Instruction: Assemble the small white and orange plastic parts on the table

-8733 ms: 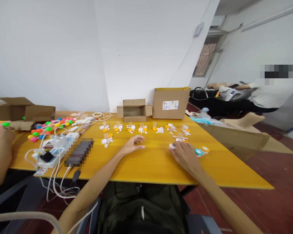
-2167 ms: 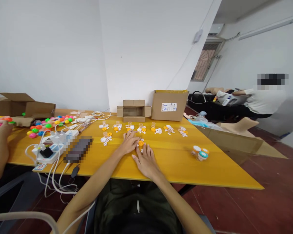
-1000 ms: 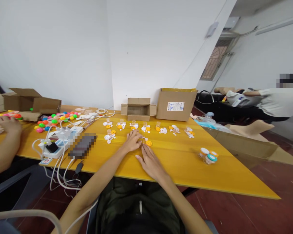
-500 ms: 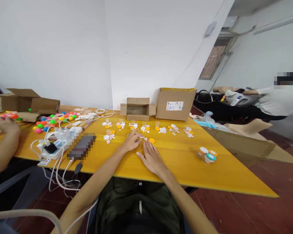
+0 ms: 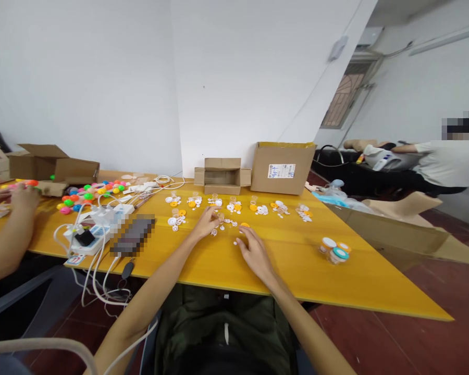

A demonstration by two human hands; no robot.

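My left hand [image 5: 205, 224] is over the middle of the yellow table, thumb and fingers closed around a small clear plastic jar [image 5: 220, 217]. White perforated plastic pieces [image 5: 229, 222] lie just right of that jar, and another white piece [image 5: 214, 233] is below my left fingertips. My right hand [image 5: 255, 252] is open, fingers apart and bent, its fingertips by a yellow-orange lid [image 5: 245, 225] that they partly cover. Close to the right thumb is a small white disc [image 5: 235, 242]. Behind my hands, small groups of clear jars, orange lids [image 5: 254, 207] and white parts [image 5: 262, 210] stand in a row.
Closed jars [image 5: 339, 253] stand to the right. At the back are a small open carton [image 5: 222, 179] and a larger box [image 5: 283, 169]. A power strip [image 5: 97, 229] with cables and a phone [image 5: 134, 235] lie left. Another person's hand [image 5: 24, 200] is near colourful balls [image 5: 88, 196].
My right hand has lifted off the white pieces and drawn slightly right, fingers bending. My left fingers have shifted slightly, and the clear jar and a white piece beside them now show.
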